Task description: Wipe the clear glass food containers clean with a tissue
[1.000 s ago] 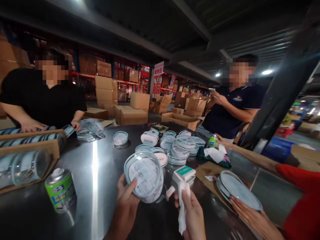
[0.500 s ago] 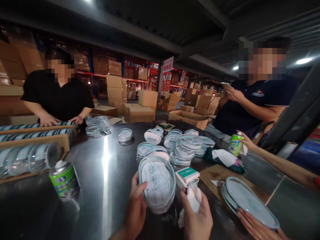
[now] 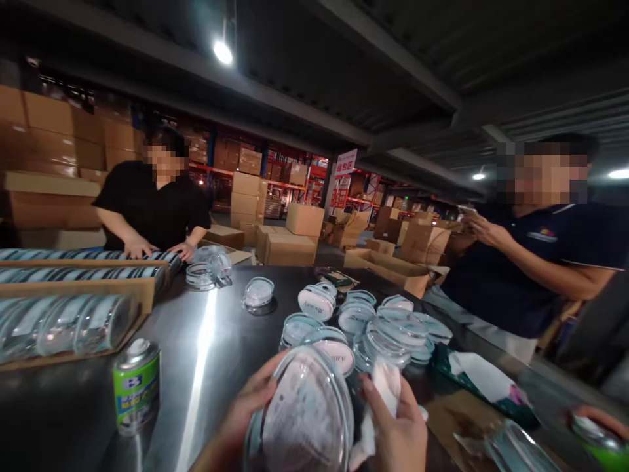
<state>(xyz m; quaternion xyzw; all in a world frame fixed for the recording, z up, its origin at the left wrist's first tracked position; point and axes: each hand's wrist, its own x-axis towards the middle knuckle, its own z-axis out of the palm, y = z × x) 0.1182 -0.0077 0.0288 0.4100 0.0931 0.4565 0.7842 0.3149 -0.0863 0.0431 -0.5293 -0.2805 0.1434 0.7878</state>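
Observation:
My left hand [image 3: 248, 403] is closed around the left edge of a clear oval plastic case [image 3: 307, 419] with pale rims and a whitish, mottled insert. The case is tilted up in front of me, its lower edge cut off by the view. Close to its right side, my right hand [image 3: 398, 429] pinches a crumpled white tissue [image 3: 386, 387], with part of it hanging below the fingers. Just beyond my hands stand several similar cases [image 3: 388, 337], some stacked and some leaning, a few with lettered labels.
A green spray can [image 3: 137, 387] stands at left, near cardboard trays [image 3: 142, 298] of cases. At right lie a tissue pack [image 3: 484, 377], a cardboard sheet [image 3: 462, 419] and another case [image 3: 521, 449]. A co-worker's hand [image 3: 602, 419] holds another can [image 3: 599, 442]. Two people stand across the table.
The view has tilted upward. The case in my left hand has turned and come nearer to me. The co-worker's can at the right has come down towards the table.

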